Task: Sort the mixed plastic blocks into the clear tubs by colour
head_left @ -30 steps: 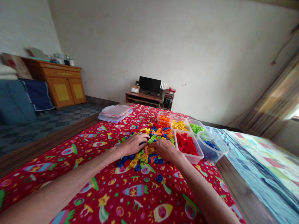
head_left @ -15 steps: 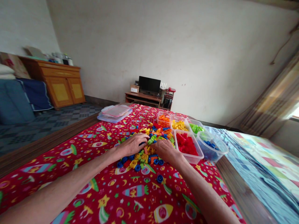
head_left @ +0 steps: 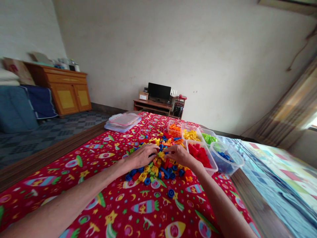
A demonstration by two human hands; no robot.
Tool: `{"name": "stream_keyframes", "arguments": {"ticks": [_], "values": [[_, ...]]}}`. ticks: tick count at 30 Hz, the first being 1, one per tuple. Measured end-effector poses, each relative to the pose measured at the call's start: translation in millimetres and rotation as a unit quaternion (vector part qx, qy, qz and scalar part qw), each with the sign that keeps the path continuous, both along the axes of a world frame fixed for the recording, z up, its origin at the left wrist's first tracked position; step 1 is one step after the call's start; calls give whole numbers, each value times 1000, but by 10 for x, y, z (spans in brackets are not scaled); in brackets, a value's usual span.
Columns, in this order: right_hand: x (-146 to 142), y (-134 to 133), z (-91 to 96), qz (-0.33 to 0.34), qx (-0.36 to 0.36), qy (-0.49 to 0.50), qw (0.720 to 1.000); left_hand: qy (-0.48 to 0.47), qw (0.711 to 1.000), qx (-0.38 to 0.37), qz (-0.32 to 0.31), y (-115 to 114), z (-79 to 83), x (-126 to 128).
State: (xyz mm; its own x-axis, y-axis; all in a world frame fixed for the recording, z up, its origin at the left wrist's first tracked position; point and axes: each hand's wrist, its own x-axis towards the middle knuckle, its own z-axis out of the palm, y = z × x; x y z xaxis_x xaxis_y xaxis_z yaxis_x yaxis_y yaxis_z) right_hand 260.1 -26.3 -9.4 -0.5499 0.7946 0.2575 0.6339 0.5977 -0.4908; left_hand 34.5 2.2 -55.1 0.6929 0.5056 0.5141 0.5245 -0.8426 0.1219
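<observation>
Seemingly sorted blocks [head_left: 155, 170] with left hand [head_left: 143, 155] and right hand [head_left: 180, 154], couldn't judge grip closure; probably needed colour-matching to two-o'clock tubs [head_left: 213, 170].

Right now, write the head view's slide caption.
Left hand and right hand at a mixed block pile beside color-sorted tubs.

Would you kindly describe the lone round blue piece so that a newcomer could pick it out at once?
Start with the red rocket-print cloth and find the multicoloured heap of bricks on it. On the near side of that heap, toward the camera wearer, lies the round blue piece. Unlike the blue pieces within the heap, it lies alone, touching no other piece.
</observation>
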Motion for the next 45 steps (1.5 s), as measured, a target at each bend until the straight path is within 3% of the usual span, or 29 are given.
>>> {"name": "stream_keyframes", "arguments": {"ticks": [4, 13, 18, 25, 30, 36, 41, 45], "values": [[53, 86, -78, -9, -44, 120, 992, 1, 1000, 0, 0, 12, -12, 2], [37, 32, 76, -50, -165, 281, 944, 6, 1000, 14, 15, 11, -37, -13], [60, 55, 56, -59, -187, 326, 925, -7, 1000, 8, 4, 3, -16, -1], [-14, 68, 20, -129, -167, 344, 915, -22, 1000, -15, -3, 5, 0, 10], [-182, 10, 52, -122, -186, 423, 879, -137, 986, -93, 26, -36, 158, 76], [-283, 2, 49, -95, -181, 522, 828, -210, 935, -287, 4, -243, 469, 117], [-304, -8, 30, -98, -212, 508, 829, -280, 894, -347, 35, -197, 417, 137], [-238, 8, 30, -100, -172, 455, 868, -269, 904, -328, 57, -96, 357, 109]]}}
